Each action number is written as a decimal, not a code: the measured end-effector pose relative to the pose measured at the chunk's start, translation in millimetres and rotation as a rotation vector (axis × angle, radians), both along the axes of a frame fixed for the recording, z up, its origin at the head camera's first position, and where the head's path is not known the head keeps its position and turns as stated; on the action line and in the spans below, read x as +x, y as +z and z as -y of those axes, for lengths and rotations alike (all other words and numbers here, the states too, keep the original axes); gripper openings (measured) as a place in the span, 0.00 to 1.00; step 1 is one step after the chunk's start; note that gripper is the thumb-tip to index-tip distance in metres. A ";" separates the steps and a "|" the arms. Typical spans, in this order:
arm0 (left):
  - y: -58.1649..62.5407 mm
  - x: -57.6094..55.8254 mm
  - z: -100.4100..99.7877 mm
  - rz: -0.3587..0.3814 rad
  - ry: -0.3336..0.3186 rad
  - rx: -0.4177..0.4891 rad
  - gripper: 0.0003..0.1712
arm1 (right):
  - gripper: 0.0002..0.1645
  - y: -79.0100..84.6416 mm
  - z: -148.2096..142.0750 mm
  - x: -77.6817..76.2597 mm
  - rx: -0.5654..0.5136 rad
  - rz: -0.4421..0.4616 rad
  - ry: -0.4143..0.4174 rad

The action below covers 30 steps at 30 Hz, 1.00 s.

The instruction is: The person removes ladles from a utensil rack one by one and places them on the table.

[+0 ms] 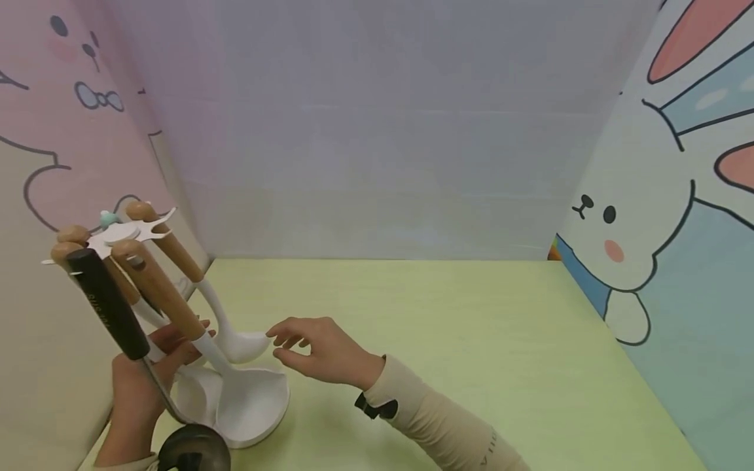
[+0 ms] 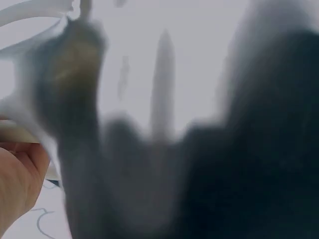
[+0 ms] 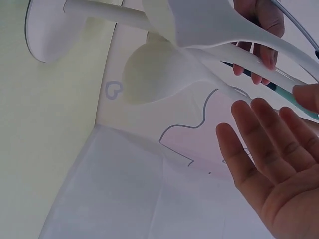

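A white utensil rack (image 1: 120, 234) stands at the left of the head view, hung with several utensils. My left hand (image 1: 141, 379) grips its pole (image 3: 279, 77) below the top hooks, its fingers partly hidden by the handles. A white ladle (image 1: 241, 343) with a wooden handle hangs on the far side, and another white-headed utensil with a wooden handle (image 1: 159, 288) hangs in front. Nearest the camera is a metal ladle (image 1: 194, 448) with a black handle. My right hand (image 1: 324, 350), fingers loosely bent and holding nothing, is beside the white ladle; the right wrist view shows its bare palm.
The rack's round white base (image 3: 52, 32) is near the pale green tabletop (image 1: 471, 347). Printed cartoon walls (image 1: 660, 248) rise on both sides, with a plain pale wall (image 1: 377, 131) at the back. Large blurred dark shapes cover much of the left wrist view.
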<state>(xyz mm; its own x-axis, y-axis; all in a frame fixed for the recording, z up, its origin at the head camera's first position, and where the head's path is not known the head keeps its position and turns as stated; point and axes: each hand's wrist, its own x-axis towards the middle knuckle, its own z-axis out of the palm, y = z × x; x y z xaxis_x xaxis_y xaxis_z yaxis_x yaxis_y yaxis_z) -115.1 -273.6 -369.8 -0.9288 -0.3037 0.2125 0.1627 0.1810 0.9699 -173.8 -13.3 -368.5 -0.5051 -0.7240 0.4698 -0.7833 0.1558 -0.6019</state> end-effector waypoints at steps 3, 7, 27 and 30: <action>1.3 -3.5 -8.3 0.027 0.034 -0.032 0.22 | 0.15 5.6 -0.1 0.0 -0.052 -0.017 0.005; 2.8 -10.9 -22.1 0.108 0.093 -0.142 0.17 | 0.16 17.1 -3.0 -0.3 -0.136 -0.043 0.000; -11.6 -55.2 -116.4 -0.243 -0.209 -0.023 0.17 | 0.21 51.3 -53.7 -1.5 -0.300 -0.164 -0.180; -12.9 -62.5 -131.7 -0.256 -0.250 -0.011 0.17 | 0.21 53.1 -63.7 -1.0 -0.339 -0.164 -0.207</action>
<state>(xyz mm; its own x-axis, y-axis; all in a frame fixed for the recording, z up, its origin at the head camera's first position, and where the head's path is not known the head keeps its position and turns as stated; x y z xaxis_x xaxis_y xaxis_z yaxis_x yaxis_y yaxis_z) -177.6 -141.9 -382.7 -0.8901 -0.0701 0.4503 0.4411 0.1154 0.8900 -174.8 50.4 -315.5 -0.5226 -0.4059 0.7498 -0.8457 0.1350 -0.5163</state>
